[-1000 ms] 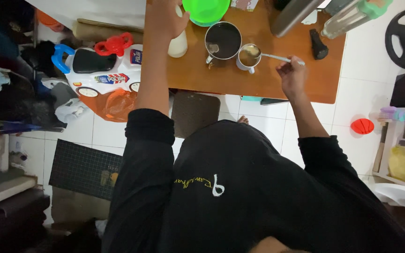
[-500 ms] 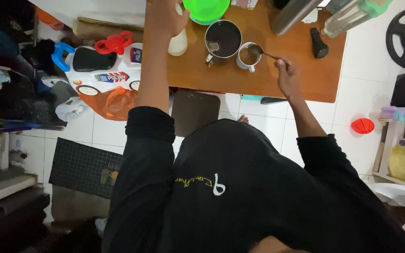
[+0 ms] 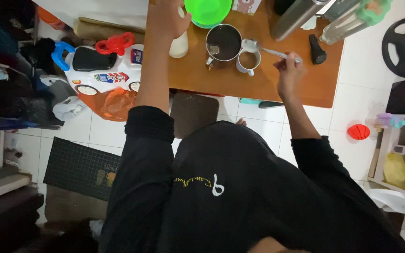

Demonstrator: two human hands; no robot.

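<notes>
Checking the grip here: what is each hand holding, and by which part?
Right hand pinches a metal spoon by its handle end. Left hand rests by a white bottle; hold unclear.

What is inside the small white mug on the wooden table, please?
The small white mug holds a brown liquid. The spoon, held by the right hand, hovers over its rim; the mug's bottom is hidden.

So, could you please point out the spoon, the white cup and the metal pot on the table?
spoon [image 3: 250,45]: head view, on its bowl, above the cup's far rim.
white cup [image 3: 248,60]: head view, on the brown drink inside it.
metal pot [image 3: 224,42]: head view, on its dark inside.
</notes>
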